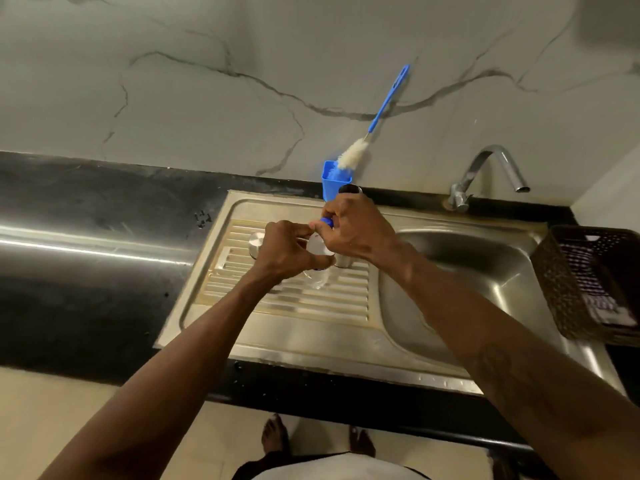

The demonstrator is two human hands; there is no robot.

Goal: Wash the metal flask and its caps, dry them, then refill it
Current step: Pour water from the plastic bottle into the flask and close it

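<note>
The flask (349, 190) stands upright on the drainboard (294, 306), long axis vertical, open mouth up. It is just behind the right hand (356, 230), which hides most of its body. A metal cap (258, 241) sits on the drainboard left of the left hand (287, 249), apart from the flask.

Both hands hold a clear bottle (317, 278) above the drainboard, in front of the flask. The bottle is tilted, neck up and away toward the wall, base toward the person. The left fingers curl round its body. The right fingers pinch the blue cap (326, 222) at its neck; whether that cap is loose cannot be told.

At the back a blue cup (332, 187) holds a brush (353, 154) that leans against the wall. The tap (491, 168) stands over the sink (467, 271), with a basket (588, 282) to its right and the dark worktop (86, 209) on the left
</note>
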